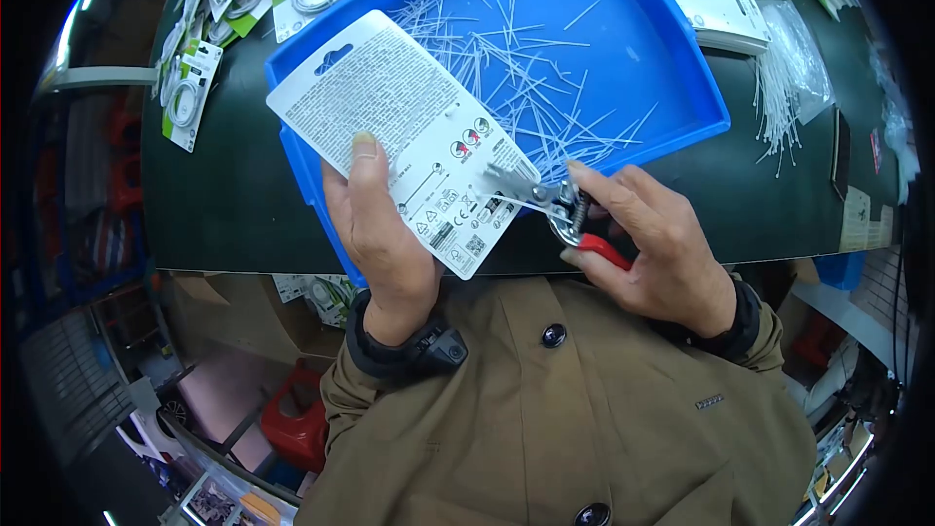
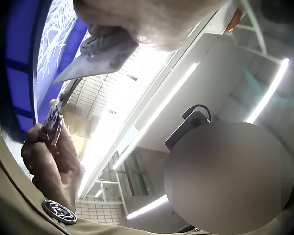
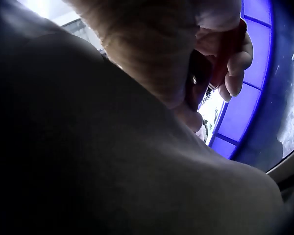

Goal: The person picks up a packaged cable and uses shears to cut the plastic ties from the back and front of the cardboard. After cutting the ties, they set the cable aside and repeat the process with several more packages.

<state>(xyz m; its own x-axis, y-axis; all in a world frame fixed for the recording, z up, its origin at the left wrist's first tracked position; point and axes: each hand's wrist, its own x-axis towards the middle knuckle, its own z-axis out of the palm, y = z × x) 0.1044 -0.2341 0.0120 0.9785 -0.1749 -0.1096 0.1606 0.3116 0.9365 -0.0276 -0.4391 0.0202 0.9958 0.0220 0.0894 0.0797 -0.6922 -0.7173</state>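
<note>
1. Tiny print, too small to read, fills the upper half of the white rectangular card pack (image 1: 414, 78); below it are round icons with red marks, a CE mark, recycling symbols and a square QR code.
2. The pack, at the centre of the head view, is tilted, its printed face up and a slot near its upper-left end, overlapping the blue plastic tray (image 1: 623, 0) of thin white plastic ties (image 1: 526, 88).
3. The left hand (image 1: 385, 234) pinches the pack, thumb on the print, fingers behind.
4. The right hand (image 1: 672, 244) curls round red-handled metal cutters (image 1: 606, 251), their blurred tips over the pack's lower right.
5. Dark green desk (image 1: 224, 205) lies beneath the tray.
</note>
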